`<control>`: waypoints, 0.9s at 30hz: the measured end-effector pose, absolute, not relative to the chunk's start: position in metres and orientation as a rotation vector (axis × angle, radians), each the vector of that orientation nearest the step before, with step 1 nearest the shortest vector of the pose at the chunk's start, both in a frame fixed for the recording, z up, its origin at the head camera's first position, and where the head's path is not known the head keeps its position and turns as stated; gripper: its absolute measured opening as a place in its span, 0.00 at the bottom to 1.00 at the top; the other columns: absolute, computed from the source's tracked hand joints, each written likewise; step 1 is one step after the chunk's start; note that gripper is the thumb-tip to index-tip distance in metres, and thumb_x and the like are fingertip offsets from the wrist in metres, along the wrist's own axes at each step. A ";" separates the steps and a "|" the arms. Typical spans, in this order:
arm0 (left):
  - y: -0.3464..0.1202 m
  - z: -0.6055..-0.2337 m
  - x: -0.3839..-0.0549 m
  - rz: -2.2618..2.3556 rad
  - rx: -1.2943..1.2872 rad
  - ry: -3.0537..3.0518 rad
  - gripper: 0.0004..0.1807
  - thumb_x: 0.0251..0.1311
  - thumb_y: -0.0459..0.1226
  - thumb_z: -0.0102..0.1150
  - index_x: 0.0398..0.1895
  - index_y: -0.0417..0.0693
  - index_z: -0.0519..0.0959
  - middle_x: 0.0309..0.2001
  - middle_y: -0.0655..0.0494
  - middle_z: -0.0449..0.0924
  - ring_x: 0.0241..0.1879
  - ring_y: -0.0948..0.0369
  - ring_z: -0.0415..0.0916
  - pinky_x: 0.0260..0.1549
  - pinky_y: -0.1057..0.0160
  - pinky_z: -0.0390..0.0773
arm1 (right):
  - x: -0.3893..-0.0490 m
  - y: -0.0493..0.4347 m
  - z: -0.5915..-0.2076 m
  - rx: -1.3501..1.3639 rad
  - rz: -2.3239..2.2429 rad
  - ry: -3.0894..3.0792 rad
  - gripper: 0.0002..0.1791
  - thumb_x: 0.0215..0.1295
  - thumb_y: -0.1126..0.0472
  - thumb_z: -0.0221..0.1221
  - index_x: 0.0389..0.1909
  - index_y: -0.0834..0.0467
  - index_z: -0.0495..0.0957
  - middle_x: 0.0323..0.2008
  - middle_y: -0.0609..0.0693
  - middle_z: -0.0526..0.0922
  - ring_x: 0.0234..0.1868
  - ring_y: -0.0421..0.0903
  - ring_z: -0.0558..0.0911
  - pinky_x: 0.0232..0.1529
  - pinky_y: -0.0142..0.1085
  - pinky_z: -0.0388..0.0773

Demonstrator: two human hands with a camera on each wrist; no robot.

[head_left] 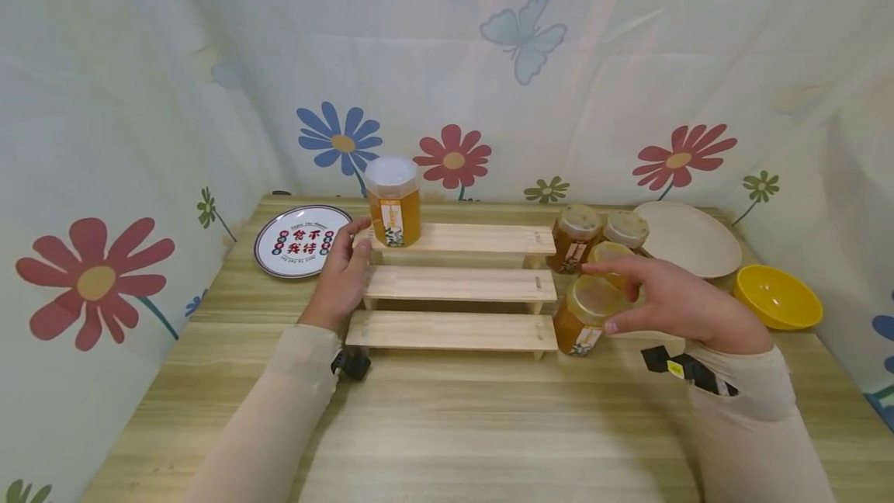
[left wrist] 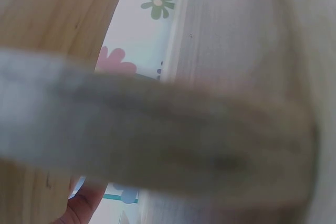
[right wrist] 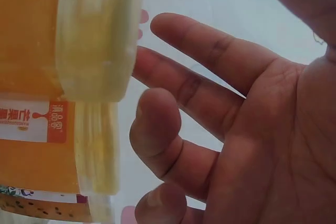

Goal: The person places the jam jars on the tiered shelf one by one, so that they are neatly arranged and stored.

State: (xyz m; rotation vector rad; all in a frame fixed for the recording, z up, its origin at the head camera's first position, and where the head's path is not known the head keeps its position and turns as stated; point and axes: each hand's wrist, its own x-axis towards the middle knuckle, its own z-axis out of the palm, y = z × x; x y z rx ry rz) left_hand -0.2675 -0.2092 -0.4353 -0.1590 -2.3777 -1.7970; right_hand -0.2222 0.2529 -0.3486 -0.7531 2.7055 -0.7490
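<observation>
Operating from afar, I have the right hand (head_left: 673,297), grip spread, at the front amber jar (head_left: 585,315), just beside the right end of a three-tier wooden rack (head_left: 454,283). The left hand (head_left: 342,278) touches the top tier's (head_left: 475,239) left end; whether its grip pinches, I cannot tell. A second amber jar (head_left: 394,206) stands on that tier; a yellow bowl (head_left: 778,297) sits near the surface's (head_left: 447,418) right edge.

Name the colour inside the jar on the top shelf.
The jar looks golden orange inside, best seen in the head view.
</observation>
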 end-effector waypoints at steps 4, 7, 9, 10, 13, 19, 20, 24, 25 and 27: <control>-0.214 -0.451 -0.277 -1.786 -0.162 -2.371 0.26 0.86 0.41 0.37 0.82 0.49 0.58 0.84 0.47 0.52 0.83 0.52 0.47 0.81 0.45 0.50 | -0.224 0.254 -0.351 -0.752 -0.774 2.665 0.45 0.58 0.51 0.78 0.75 0.57 0.71 0.71 0.60 0.74 0.48 0.49 0.79 0.43 0.35 0.82; -0.217 -0.460 -0.283 -1.767 -0.171 -2.367 0.26 0.86 0.44 0.38 0.82 0.51 0.58 0.83 0.50 0.53 0.82 0.53 0.49 0.81 0.45 0.51 | -0.226 0.256 -0.352 -0.739 -0.801 2.626 0.45 0.59 0.52 0.77 0.76 0.58 0.70 0.72 0.61 0.73 0.41 0.47 0.80 0.39 0.34 0.82; -0.218 -0.463 -0.285 -1.754 -0.187 -2.362 0.27 0.86 0.45 0.38 0.81 0.50 0.58 0.83 0.51 0.54 0.82 0.54 0.49 0.81 0.45 0.52 | -0.227 0.256 -0.352 -0.722 -0.808 2.613 0.45 0.59 0.53 0.77 0.76 0.58 0.70 0.67 0.61 0.76 0.35 0.46 0.79 0.35 0.34 0.81; -0.219 -0.463 -0.285 -1.748 -0.194 -2.361 0.27 0.86 0.45 0.38 0.81 0.49 0.58 0.83 0.51 0.54 0.82 0.54 0.49 0.81 0.45 0.52 | -0.228 0.257 -0.352 -0.720 -0.799 2.614 0.45 0.59 0.53 0.77 0.76 0.58 0.69 0.61 0.60 0.80 0.33 0.46 0.78 0.34 0.34 0.80; -0.219 -0.463 -0.285 -1.740 -0.204 -2.352 0.27 0.85 0.46 0.38 0.81 0.49 0.59 0.83 0.51 0.55 0.83 0.55 0.48 0.81 0.46 0.51 | -0.231 0.256 -0.354 -0.729 -0.762 2.623 0.45 0.59 0.53 0.78 0.76 0.56 0.70 0.40 0.53 0.81 0.27 0.43 0.74 0.29 0.33 0.76; -0.218 -0.461 -0.284 -1.737 -0.206 -2.348 0.27 0.85 0.46 0.38 0.81 0.50 0.59 0.83 0.51 0.54 0.83 0.54 0.47 0.81 0.45 0.50 | -0.235 0.255 -0.358 -0.724 -0.710 2.641 0.46 0.57 0.54 0.78 0.76 0.54 0.70 0.27 0.48 0.73 0.23 0.43 0.71 0.25 0.33 0.72; -0.218 -0.461 -0.284 -1.737 -0.204 -2.348 0.27 0.85 0.46 0.38 0.81 0.50 0.59 0.83 0.51 0.54 0.83 0.54 0.47 0.81 0.44 0.50 | -0.235 0.254 -0.358 -0.719 -0.706 2.645 0.46 0.57 0.55 0.79 0.76 0.54 0.70 0.31 0.49 0.76 0.24 0.44 0.72 0.26 0.34 0.73; -0.218 -0.462 -0.284 -1.737 -0.191 -2.353 0.27 0.85 0.47 0.39 0.81 0.51 0.59 0.83 0.51 0.54 0.83 0.54 0.48 0.81 0.44 0.50 | -0.234 0.250 -0.361 -0.740 -0.651 2.691 0.47 0.57 0.55 0.79 0.76 0.56 0.70 0.59 0.59 0.81 0.48 0.54 0.82 0.48 0.46 0.84; -0.218 -0.462 -0.285 -1.737 -0.191 -2.353 0.27 0.85 0.47 0.38 0.81 0.51 0.59 0.83 0.50 0.54 0.83 0.54 0.48 0.81 0.44 0.50 | -0.234 0.248 -0.362 -0.744 -0.637 2.706 0.47 0.56 0.55 0.79 0.76 0.56 0.70 0.66 0.60 0.78 0.55 0.57 0.81 0.55 0.51 0.83; -0.218 -0.462 -0.285 -1.736 -0.196 -2.355 0.27 0.85 0.47 0.38 0.81 0.51 0.59 0.83 0.50 0.54 0.83 0.53 0.48 0.81 0.44 0.50 | -0.234 0.247 -0.363 -0.744 -0.601 2.734 0.47 0.56 0.55 0.80 0.76 0.56 0.70 0.72 0.61 0.74 0.66 0.59 0.76 0.64 0.59 0.77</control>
